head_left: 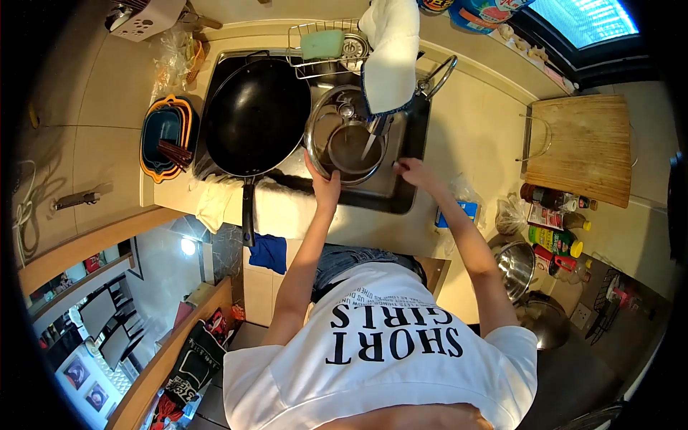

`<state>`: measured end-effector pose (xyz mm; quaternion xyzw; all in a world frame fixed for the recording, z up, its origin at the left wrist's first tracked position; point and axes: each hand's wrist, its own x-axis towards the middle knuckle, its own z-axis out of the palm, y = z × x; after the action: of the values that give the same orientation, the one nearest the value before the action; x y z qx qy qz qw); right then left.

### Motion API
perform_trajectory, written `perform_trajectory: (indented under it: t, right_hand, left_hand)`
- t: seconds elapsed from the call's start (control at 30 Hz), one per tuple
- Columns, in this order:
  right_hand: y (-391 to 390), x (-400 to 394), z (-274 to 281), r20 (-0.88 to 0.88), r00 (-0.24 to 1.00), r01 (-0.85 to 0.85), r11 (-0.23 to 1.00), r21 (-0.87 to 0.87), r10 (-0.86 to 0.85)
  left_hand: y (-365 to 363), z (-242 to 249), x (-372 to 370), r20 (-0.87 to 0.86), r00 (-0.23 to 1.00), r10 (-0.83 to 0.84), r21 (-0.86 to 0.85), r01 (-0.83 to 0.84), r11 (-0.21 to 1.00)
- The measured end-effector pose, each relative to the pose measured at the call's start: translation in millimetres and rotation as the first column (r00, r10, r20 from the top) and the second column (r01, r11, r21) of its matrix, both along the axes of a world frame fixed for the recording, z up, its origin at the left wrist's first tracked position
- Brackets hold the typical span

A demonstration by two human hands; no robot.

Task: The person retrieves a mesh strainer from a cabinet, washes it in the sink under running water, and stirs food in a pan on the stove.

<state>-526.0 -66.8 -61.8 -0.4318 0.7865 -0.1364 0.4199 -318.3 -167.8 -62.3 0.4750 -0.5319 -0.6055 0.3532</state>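
My left hand (325, 188) grips the near edge of a round glass pot lid (320, 136) with a metal rim, thumb on the rim. The lid is over the right part of the steel sink (292, 163), and a thin stream of water runs onto it from the faucet (380, 126). A white cloth (390, 50) covers most of the faucet. My right hand (414, 173) is just right of the lid, apart from it, fingers curled together. Whether it holds anything small is hidden.
A black wok (259, 115) fills the sink's left side, its handle over the counter edge. Nested basins (166, 136) stand further left. A wire rack with a green sponge (322, 44) is behind. Bottles (552, 240), a metal bowl (516, 269) and a cutting board (579, 150) are right.
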Motion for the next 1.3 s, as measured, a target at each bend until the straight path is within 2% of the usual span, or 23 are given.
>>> perform_trajectory:
  t: [0.1, 0.17, 0.2, 0.3, 0.33, 0.4, 0.43, 0.47, 0.5, 0.53, 0.6, 0.63, 0.7, 0.77, 0.83, 0.87, 0.93, 0.97, 1.03, 1.07, 1.13, 1.17, 1.3]
  right_hand:
    - [2, 5, -10, 0.004, 0.999, 0.044, 0.998, 0.049, -0.045]
    - [3, 2, -8, 0.078, 0.997, -0.007, 0.997, 0.080, 0.001]
    - [2, 1, -4, 0.140, 0.989, -0.067, 0.992, 0.109, 0.052]
    - [1, 2, -8, 0.049, 0.996, 0.064, 0.995, 0.081, -0.068]
    - [-3, 6, 11, 0.060, 0.994, 0.086, 0.993, 0.075, -0.091]
    - [-10, 8, 45, 0.260, 0.955, 0.022, 0.907, 0.420, -0.143]
    - [-5, 9, 29, 0.268, 0.950, 0.037, 0.910, 0.413, -0.160]
    - [4, 9, 3, 0.143, 0.982, 0.085, 0.964, 0.251, -0.123]
    - [8, 10, -13, 0.006, 0.994, 0.107, 0.991, 0.078, -0.107]
    - [4, 13, 4, 0.016, 0.992, 0.120, 0.990, 0.072, -0.121]
    - [-2, 11, 37, 0.179, 0.979, 0.038, 0.948, 0.315, -0.099]
    - [0, 10, 32, 0.185, 0.976, 0.054, 0.950, 0.309, -0.115]
    - [6, 6, 16, -0.005, 0.997, 0.073, 0.977, 0.202, -0.074]
    - [11, 9, 4, 0.013, 0.999, 0.037, 0.981, 0.189, -0.040]
    - [12, 6, 3, 0.024, 1.000, 0.002, 0.985, 0.175, -0.007]
    - [11, 2, 4, 0.029, 0.997, 0.070, 0.982, 0.175, -0.076]
    - [11, 5, 5, 0.040, 0.989, 0.136, 0.976, 0.171, -0.145]
    - [12, 8, 5, 0.045, 0.994, 0.091, 0.986, 0.141, -0.099]
    - [14, 14, 5, 0.048, 0.999, 0.005, 0.997, 0.083, -0.009]
    - [14, 14, 5, 0.050, 0.999, 0.013, 0.997, 0.078, -0.017]
    - [13, 15, 6, -0.014, 0.984, 0.176, 0.979, 0.100, -0.176]
    - [14, 17, -10, 0.092, 0.988, 0.120, 0.990, 0.075, -0.127]
    - [17, 22, -6, 0.024, 0.998, 0.060, 0.995, 0.076, -0.062]
  left_hand:
    - [0, 12, -5, 0.019, 1.000, -0.004, -0.082, 0.005, 0.997]
    - [-1, 13, -6, 0.104, 0.995, 0.004, -0.251, 0.023, 0.968]
    - [0, 11, -4, 0.003, 1.000, -0.023, -0.079, 0.023, 0.997]
    - [0, 2, -3, 0.062, 0.997, -0.049, -0.174, 0.059, 0.983]
    - [-2, 0, -2, 0.024, 0.999, -0.043, -0.086, 0.045, 0.995]
    - [-6, 2, -2, -0.008, 0.999, -0.054, -0.007, 0.054, 0.999]
    - [-5, 10, -1, 0.023, 0.997, -0.071, 0.039, 0.070, 0.997]
    - [-5, 15, -1, 0.056, 0.995, -0.084, 0.088, 0.079, 0.993]
    - [-7, 6, -2, 0.057, 0.996, -0.070, 0.006, 0.070, 0.998]
    - [-6, 9, -2, 0.067, 0.994, -0.084, 0.000, 0.084, 0.996]
    - [-5, 15, -4, 0.188, 0.976, -0.106, 0.019, 0.104, 0.994]
    - [-4, 21, -6, 0.175, 0.981, -0.085, -0.005, 0.087, 0.996]
    - [-8, 15, -5, 0.157, 0.981, -0.117, 0.030, 0.114, 0.993]
    - [-11, -2, -2, 0.135, 0.981, -0.141, 0.067, 0.133, 0.989]
    - [-13, -22, -1, -0.031, 0.992, -0.126, 0.009, 0.126, 0.992]
    - [-12, -26, -1, -0.029, 0.991, -0.133, 0.008, 0.134, 0.991]
    - [-8, -16, -3, 0.005, 0.996, -0.090, 0.228, 0.086, 0.970]
    - [-7, -11, -4, 0.007, 0.995, -0.096, 0.222, 0.092, 0.971]
    - [0, 21, -12, 0.031, 0.997, -0.077, 0.381, 0.059, 0.923]
    - [-1, 18, -11, 0.033, 0.996, -0.084, 0.377, 0.066, 0.924]
    - [0, 16, -7, -0.037, 0.998, -0.045, 0.397, 0.056, 0.916]
    - [-1, 15, -5, -0.026, 0.998, -0.060, 0.426, 0.065, 0.902]
    - [-1, 22, -1, 0.093, 0.987, -0.129, 0.326, 0.092, 0.941]
